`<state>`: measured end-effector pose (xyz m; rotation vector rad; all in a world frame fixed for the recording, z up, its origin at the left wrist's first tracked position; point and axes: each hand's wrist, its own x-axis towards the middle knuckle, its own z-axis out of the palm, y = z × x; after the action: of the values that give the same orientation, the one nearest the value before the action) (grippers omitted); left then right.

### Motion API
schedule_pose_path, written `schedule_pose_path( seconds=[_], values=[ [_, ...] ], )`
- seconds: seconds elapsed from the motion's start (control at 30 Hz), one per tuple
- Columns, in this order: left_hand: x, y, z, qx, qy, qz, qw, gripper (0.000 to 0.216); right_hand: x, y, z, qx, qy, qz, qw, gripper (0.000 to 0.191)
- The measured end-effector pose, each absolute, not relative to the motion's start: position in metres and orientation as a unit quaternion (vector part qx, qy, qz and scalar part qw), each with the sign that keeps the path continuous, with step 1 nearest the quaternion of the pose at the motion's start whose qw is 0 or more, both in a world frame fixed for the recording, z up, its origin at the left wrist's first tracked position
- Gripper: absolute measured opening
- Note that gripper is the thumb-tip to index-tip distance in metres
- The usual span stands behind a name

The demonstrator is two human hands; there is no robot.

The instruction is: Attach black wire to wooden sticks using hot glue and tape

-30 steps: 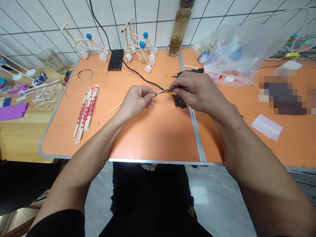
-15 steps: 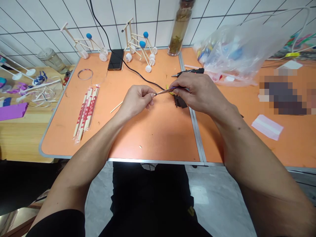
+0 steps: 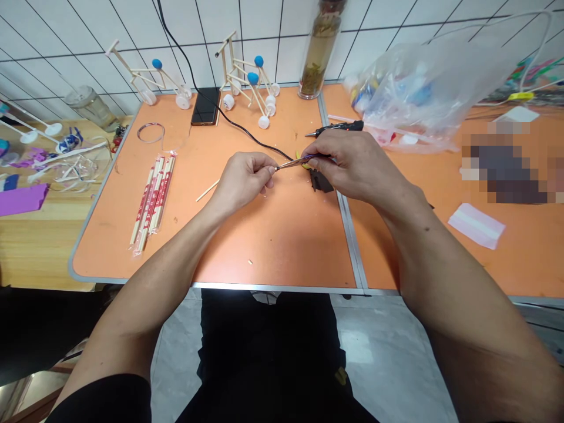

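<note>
My left hand [image 3: 247, 176] is closed in a pinch above the orange table [image 3: 282, 235]. A tiny dark bit shows at its fingertips; most of what they grip is hidden. My right hand [image 3: 348, 161] is shut on a slim pointed metal tool [image 3: 293, 163] with a purplish shine, its rear end covered by the fingers. The tool's tip meets the left fingertips. Below the right fingers lies a black scrap [image 3: 321, 181], with something yellow [image 3: 299, 157] just behind the tool. A thin wooden stick [image 3: 207, 190] pokes out beside my left hand.
Wrapped chopsticks [image 3: 152, 202] and a wire coil [image 3: 150, 133] lie left. Behind stand stick models [image 3: 249, 79], a phone [image 3: 205, 106] and a tea bottle [image 3: 321, 53]. A black pen-like tool [image 3: 335, 128], a plastic bag [image 3: 409, 94] and a white slip [image 3: 476, 226] are on the right.
</note>
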<state>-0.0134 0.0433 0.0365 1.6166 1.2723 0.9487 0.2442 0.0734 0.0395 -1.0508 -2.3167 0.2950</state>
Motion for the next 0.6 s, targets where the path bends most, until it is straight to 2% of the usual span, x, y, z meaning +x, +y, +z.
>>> schedule_pose_path(
  seconds=[0.6],
  values=[
    [-0.0124,0.0438,0.0343,0.64,0.513,0.386,0.423,0.008,0.2461,0.0747,0.0383,-0.393,-0.867,0.111,0.285,0.027]
  ],
)
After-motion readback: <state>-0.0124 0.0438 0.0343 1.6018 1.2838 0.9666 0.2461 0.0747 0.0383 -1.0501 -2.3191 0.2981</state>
